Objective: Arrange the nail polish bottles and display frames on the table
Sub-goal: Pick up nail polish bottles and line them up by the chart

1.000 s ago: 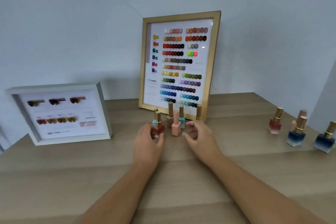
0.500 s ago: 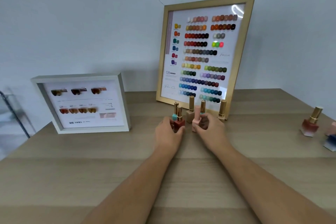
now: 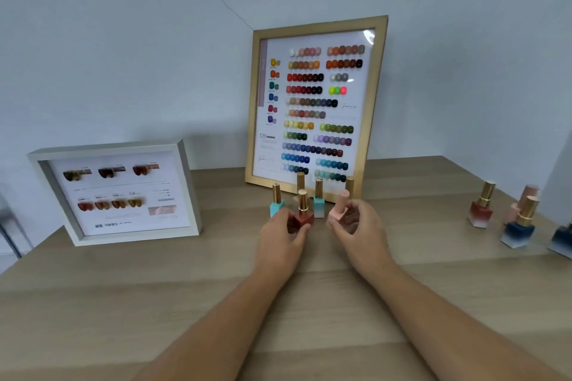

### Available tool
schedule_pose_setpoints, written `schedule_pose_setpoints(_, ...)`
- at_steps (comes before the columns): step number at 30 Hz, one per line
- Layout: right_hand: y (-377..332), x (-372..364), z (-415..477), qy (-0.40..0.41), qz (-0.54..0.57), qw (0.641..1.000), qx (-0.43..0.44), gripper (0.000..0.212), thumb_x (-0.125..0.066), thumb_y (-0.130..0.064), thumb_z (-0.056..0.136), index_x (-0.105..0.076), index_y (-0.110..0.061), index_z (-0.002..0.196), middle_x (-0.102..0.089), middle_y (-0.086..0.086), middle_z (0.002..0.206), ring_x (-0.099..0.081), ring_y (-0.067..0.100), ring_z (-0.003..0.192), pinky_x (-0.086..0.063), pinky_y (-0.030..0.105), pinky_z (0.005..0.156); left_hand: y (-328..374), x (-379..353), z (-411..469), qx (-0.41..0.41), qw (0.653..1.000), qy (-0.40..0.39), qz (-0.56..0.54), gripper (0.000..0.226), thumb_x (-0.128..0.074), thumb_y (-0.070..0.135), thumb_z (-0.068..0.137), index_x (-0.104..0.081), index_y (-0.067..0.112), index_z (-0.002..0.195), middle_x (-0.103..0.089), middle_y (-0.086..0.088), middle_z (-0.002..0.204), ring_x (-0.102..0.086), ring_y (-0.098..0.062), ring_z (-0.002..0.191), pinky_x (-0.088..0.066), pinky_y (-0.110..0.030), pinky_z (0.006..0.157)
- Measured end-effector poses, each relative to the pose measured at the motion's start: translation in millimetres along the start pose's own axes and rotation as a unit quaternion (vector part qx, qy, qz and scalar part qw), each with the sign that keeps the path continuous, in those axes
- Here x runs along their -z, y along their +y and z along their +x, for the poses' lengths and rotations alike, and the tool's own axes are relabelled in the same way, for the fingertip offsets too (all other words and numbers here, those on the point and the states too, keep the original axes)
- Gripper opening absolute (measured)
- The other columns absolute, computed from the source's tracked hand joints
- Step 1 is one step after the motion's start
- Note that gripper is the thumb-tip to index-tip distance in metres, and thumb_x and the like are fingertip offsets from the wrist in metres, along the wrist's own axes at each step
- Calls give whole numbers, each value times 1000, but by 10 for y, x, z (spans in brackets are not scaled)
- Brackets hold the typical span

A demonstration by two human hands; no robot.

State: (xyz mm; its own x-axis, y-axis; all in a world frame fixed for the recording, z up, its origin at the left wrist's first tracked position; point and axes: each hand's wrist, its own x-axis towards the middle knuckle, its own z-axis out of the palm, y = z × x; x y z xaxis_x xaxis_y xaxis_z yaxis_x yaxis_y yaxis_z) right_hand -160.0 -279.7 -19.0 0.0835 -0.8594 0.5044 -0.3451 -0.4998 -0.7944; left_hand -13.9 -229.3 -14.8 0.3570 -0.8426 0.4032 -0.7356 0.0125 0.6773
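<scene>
A tall gold frame (image 3: 373,108) with a colour chart leans on the wall at the table's back. A white box frame (image 3: 185,192) with nail samples stands to its left. In front of the gold frame is a cluster of small bottles. My left hand (image 3: 280,244) grips a dark red bottle (image 3: 304,216) with a gold cap. My right hand (image 3: 360,230) holds a pink bottle (image 3: 338,210), tilted. Two teal bottles (image 3: 276,202) (image 3: 318,202) and two more gold-capped ones stand just behind my hands.
Several bottles stand at the table's right: a red one (image 3: 481,210), a pink one (image 3: 523,204), a blue one (image 3: 520,230) and a dark one (image 3: 561,240) at the frame's edge. The wooden table (image 3: 154,303) stretches toward me; walls meet in a corner behind.
My hands closed on the red and pink bottles and drew them slightly toward me, out of the cluster. The view shifted, bringing the right-hand bottles back into sight.
</scene>
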Motion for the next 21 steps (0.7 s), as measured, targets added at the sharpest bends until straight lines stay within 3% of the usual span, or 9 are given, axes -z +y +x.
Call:
schedule_pose_setpoints(5, 159, 560, -114, 59, -32, 998, 3, 32, -73, -22, 75, -52, -25, 99, -56, -4, 90, -54, 5, 79, -38, 14, 63, 428, -366, -133, -57, 997, -44, -34, 19, -63, 33, 85, -55, 23, 100, -60, 7, 98, -54, -5, 88, -46, -21, 81)
schedule_pose_setpoints(14, 611, 1887, -325, 162, -112, 975, -104, 34, -71, -27, 77, -49, -27, 103, -55, -11, 89, -53, 2, 78, -38, 14, 63, 1310, -1313, -286, -103, 979, -159, -81, 22, -56, 33, 89, -54, 21, 108, -61, 0, 107, -55, -14, 94, -43, -26, 81)
schedule_pose_setpoints(21, 866, 2570, -428, 204, -127, 957, -165, 26, -70, -26, 79, -53, -22, 99, -57, -10, 83, -55, 3, 73, -37, 15, 58, 1786, -1802, -340, -123, 967, -198, -98, 22, -56, 31, 89, -54, 17, 106, -61, -2, 105, -55, -14, 92, -44, -27, 80)
